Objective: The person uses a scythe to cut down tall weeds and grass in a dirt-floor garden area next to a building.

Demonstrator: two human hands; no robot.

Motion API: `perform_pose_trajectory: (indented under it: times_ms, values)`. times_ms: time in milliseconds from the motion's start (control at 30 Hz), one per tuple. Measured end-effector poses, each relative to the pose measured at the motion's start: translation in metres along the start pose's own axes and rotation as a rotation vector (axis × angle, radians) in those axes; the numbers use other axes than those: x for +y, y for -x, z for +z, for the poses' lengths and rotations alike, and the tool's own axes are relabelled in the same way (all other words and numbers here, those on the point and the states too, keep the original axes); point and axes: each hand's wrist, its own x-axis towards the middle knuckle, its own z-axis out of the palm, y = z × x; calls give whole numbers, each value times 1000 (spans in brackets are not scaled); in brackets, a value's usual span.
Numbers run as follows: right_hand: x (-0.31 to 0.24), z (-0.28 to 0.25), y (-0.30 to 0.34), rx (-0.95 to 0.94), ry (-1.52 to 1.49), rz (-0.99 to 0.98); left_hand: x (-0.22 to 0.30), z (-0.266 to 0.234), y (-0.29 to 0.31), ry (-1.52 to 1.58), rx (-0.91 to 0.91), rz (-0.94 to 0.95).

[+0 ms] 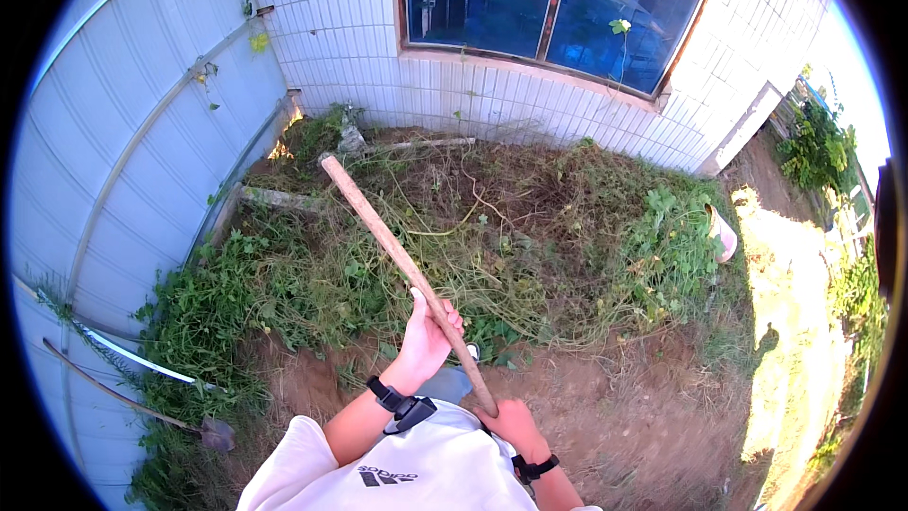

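A thick wooden pole [383,234] slants across the middle of the head view, its far end up and to the left. My left hand [428,339] is closed around the pole below its middle, with the thumb lying along the wood. Closed on the near end of the same pole, by my waist, is my right hand [517,427]. The near tip is hidden by that hand. Beyond the pole spreads a patch of tangled vines and weeds [492,227], partly dry and brown.
Pale metal panels [142,151] rise on the left. A tiled wall [331,57] with a blue-paned window [605,19] stands behind the weeds. A light-coloured bucket [722,234] lies tipped at the right. At lower left is a long-handled tool [218,433]. Bare soil [605,416] lies near me.
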Motion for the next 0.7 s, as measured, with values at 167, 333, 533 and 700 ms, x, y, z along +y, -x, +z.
perform_pose_trajectory:
  times_ms: [167,333,533,700]
  values:
    - [28,-29,-39,71,-282,44,-26,26,-60,-85,-36,-72]
    - [59,-88,-69,141,-231,137,-52,43,-123,-249,-151,-189]
    - [89,-134,-76,302,-84,202,-84,41,-164,-508,-150,-373]
    - [143,-147,-111,382,-15,225,-93,-18,-171,-510,-46,-481]
